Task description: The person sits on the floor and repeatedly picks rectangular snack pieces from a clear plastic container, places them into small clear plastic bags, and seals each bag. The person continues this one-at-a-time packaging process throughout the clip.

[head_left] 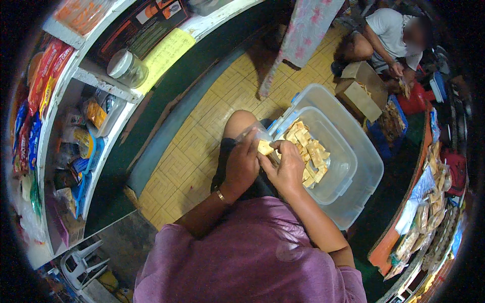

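Observation:
A small clear plastic bag (262,133) is in my left hand (240,165), its fingers closed round it. At the bag, between both hands, shows a pale yellow snack piece (264,147). My right hand (286,169) has its thumb and fingers pinched at the right edge of that piece; the fingertips are partly hidden. Just right of my hands stands a large clear plastic tub (373,166). A heap of flat, cut pale yellow snack pieces (316,154) lies in the tub's left part, partly behind my right hand.
White shelves (121,90) with packets and a lidded jar (127,68) curve along the left. At the upper right another person (389,35) sits by a cardboard box (361,91) and a blue crate (388,126). Bagged goods (424,212) line the right side. Yellow tiles (177,151) cover the floor.

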`<act>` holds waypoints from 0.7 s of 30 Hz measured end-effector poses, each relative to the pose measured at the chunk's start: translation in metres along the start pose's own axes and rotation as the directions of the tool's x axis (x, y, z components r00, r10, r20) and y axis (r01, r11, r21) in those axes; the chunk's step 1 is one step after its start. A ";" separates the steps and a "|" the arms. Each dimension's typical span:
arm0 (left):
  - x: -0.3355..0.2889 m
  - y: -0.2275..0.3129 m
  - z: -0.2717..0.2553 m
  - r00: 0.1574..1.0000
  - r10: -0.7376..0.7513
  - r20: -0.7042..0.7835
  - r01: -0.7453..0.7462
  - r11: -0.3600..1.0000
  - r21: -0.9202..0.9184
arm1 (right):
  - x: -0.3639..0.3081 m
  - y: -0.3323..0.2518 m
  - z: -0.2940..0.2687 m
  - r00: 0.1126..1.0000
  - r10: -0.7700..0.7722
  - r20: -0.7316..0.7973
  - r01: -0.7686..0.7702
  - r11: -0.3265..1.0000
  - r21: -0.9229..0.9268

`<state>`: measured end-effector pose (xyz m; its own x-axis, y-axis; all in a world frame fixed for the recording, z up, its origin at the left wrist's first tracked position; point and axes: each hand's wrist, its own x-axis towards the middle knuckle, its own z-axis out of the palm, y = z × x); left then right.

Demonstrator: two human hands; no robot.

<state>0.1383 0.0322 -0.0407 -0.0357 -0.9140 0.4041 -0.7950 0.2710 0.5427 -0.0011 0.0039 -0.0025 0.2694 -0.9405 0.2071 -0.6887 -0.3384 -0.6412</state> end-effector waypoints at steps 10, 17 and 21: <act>-0.022 0.000 0.009 0.997 -0.058 0.055 0.062 0.996 -0.071 | 0.009 0.017 0.031 0.995 -0.095 0.035 0.095 0.995 -0.012; -0.037 -0.009 -0.005 0.992 -0.082 0.095 0.086 0.996 -0.039 | 0.012 0.026 0.046 0.963 -0.229 0.144 0.215 0.971 0.105; -0.033 -0.010 -0.018 0.954 -0.118 0.277 0.126 0.992 -0.010 | 0.012 0.027 0.048 0.905 -0.369 0.211 0.336 0.925 0.176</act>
<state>0.1584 0.0646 -0.0466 -0.1080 -0.9872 0.1173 -0.7872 0.1570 0.5964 0.0156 -0.0150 -0.0533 0.6403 -0.7199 0.2679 -0.4285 -0.6242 -0.6533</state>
